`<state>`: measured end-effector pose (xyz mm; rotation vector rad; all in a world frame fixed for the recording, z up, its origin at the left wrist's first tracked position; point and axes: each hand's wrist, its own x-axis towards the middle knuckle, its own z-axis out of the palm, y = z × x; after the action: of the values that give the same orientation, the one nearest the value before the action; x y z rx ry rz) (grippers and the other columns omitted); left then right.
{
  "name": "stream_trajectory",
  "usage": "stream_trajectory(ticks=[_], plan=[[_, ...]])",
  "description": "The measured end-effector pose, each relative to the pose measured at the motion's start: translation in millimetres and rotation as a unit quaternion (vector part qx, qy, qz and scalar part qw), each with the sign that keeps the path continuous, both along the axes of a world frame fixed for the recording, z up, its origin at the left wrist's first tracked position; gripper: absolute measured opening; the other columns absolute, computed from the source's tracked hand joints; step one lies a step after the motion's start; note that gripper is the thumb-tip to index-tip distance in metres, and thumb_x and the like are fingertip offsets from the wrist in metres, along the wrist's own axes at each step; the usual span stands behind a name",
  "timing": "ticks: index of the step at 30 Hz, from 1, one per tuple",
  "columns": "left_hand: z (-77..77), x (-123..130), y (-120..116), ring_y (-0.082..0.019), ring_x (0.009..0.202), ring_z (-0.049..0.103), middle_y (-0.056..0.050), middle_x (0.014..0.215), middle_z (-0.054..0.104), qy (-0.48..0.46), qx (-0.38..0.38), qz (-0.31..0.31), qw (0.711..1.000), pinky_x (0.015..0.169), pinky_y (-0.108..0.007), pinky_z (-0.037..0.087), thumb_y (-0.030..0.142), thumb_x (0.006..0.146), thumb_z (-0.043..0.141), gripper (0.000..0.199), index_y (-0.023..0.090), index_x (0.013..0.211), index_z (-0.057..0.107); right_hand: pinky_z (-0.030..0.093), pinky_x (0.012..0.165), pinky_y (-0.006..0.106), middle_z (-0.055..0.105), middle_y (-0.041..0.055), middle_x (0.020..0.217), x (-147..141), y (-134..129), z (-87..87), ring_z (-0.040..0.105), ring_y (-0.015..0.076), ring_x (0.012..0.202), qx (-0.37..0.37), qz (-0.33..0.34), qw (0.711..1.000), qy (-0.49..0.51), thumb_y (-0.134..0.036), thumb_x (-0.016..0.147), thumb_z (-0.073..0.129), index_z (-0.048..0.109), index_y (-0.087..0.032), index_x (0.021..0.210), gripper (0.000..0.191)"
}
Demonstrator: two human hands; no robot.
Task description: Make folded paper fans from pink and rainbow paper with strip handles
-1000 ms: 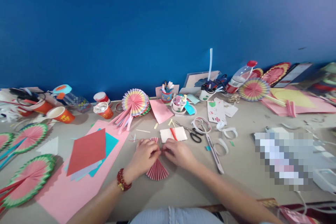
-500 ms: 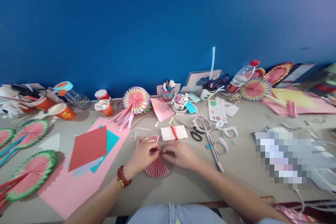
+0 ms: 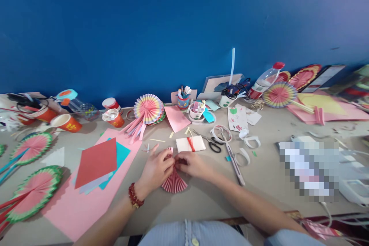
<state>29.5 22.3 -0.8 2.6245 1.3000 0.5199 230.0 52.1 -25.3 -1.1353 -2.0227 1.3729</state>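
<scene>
A pleated pink paper piece point(image 3: 174, 183) lies on the grey table, gathered at its middle and fanned out toward me; its far end shows only slightly above my fingers. My left hand point(image 3: 156, 166), with a red bead bracelet at the wrist, pinches the gathered part from the left, its index finger raised. From the right, my right hand point(image 3: 190, 164) closes its fingertips on the same middle part. The fingers hide the pinched spot. Just beyond my right hand is a white block wrapped with red string point(image 3: 184, 145).
Scissors point(image 3: 215, 146), a utility knife point(image 3: 235, 164) and tape rings lie to the right. Red and blue sheets point(image 3: 96, 163) rest on pink paper at the left. Finished round fans point(image 3: 148, 109), paper cups and a bottle point(image 3: 266, 80) stand or lie farther back.
Both hands have come closer together over the pleated paper, and my left index finger has lifted. The paper's near fan has narrowed and shifted slightly right.
</scene>
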Motion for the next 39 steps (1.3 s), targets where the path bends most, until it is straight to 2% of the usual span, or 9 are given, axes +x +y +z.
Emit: stream_trajectory(ticks=[4,7,11,16,20,26,32,35,39], plan=[[-2.8,1.6,-2.2,-0.017,0.091,0.066,-0.003,0.103,0.067,0.024,0.062,-0.010,0.998,0.119,-0.057,0.022,0.013,0.096,0.047,0.021,0.020,0.090,0.065,0.041,0.055,0.022,0.063,-0.0014,0.068,-1.6,1.0,-5.1,0.055,0.0119,0.057,-0.063,-0.007,0.997,0.031,-0.015,0.080,0.058,0.068,-0.016,0.085,0.012],[-6.4,2.7,-3.4,-0.016,0.086,0.067,-0.003,0.099,0.068,0.015,0.100,-0.012,0.995,0.119,-0.056,0.025,0.012,0.096,0.046,0.022,0.020,0.087,0.065,0.042,0.050,0.020,0.062,-0.0020,0.064,-3.2,3.0,-5.5,0.051,0.0098,0.051,-0.109,-0.008,0.993,0.048,-0.019,0.080,0.059,0.069,-0.015,0.084,0.011],[-10.6,2.4,-4.7,-0.014,0.082,0.066,-0.001,0.096,0.068,0.008,0.109,-0.014,0.994,0.117,-0.053,0.030,0.014,0.097,0.045,0.022,0.020,0.088,0.064,0.041,0.047,0.018,0.063,-0.0024,0.064,-4.9,7.1,-3.6,0.050,0.0084,0.049,-0.142,-0.009,0.988,0.051,-0.019,0.074,0.062,0.071,-0.015,0.081,0.012],[-11.7,0.6,-5.4,-0.014,0.084,0.065,-0.001,0.095,0.068,-0.010,0.099,-0.019,0.995,0.114,-0.049,0.034,0.014,0.098,0.045,0.023,0.020,0.086,0.063,0.038,0.042,0.018,0.061,-0.0035,0.060,-4.3,9.2,-4.1,0.050,0.0089,0.046,-0.150,-0.010,0.988,0.029,-0.020,0.072,0.063,0.072,-0.016,0.078,0.011],[-8.6,0.1,-4.4,-0.016,0.090,0.065,-0.001,0.096,0.068,-0.028,0.059,-0.016,0.998,0.112,-0.048,0.036,0.013,0.097,0.046,0.022,0.020,0.085,0.063,0.041,0.045,0.019,0.064,-0.0032,0.062,-1.9,6.4,-3.8,0.055,0.0104,0.049,-0.121,-0.020,0.992,0.010,-0.017,0.073,0.061,0.070,-0.018,0.078,0.010],[-9.2,-0.8,-1.8,-0.016,0.091,0.065,0.000,0.097,0.069,-0.055,0.009,-0.015,0.998,0.112,-0.047,0.035,0.013,0.097,0.047,0.021,0.022,0.090,0.064,0.041,0.059,0.020,0.068,-0.0022,0.070,5.3,6.7,1.6,0.059,0.0116,0.063,-0.023,-0.018,0.999,-0.020,-0.011,0.075,0.063,0.069,-0.018,0.075,0.009],[-8.8,-0.7,-0.8,-0.016,0.090,0.065,0.001,0.095,0.070,-0.073,-0.010,-0.010,0.997,0.113,-0.046,0.033,0.013,0.095,0.050,0.020,0.023,0.090,0.065,0.041,0.068,0.022,0.068,-0.0004,0.082,12.3,12.8,9.9,0.059,0.0133,0.073,0.064,0.029,0.996,-0.062,-0.010,0.076,0.066,0.069,-0.018,0.082,0.011],[-7.0,-1.0,-1.3,-0.017,0.091,0.064,0.000,0.095,0.070,-0.081,-0.019,-0.009,0.997,0.111,-0.045,0.035,0.014,0.096,0.049,0.020,0.023,0.091,0.065,0.040,0.068,0.022,0.068,0.0001,0.083,16.6,13.7,15.8,0.059,0.0136,0.073,0.090,0.055,0.990,-0.090,-0.006,0.077,0.063,0.069,-0.018,0.085,0.015],[-5.8,-1.0,-2.0,-0.017,0.090,0.063,-0.001,0.093,0.069,-0.083,-0.021,-0.010,0.996,0.110,-0.044,0.037,0.014,0.096,0.046,0.021,0.022,0.089,0.064,0.040,0.071,0.023,0.069,0.0021,0.085,24.0,10.6,20.9,0.060,0.0151,0.077,0.115,0.061,0.982,-0.134,-0.008,0.083,0.060,0.068,-0.017,0.088,0.013]])
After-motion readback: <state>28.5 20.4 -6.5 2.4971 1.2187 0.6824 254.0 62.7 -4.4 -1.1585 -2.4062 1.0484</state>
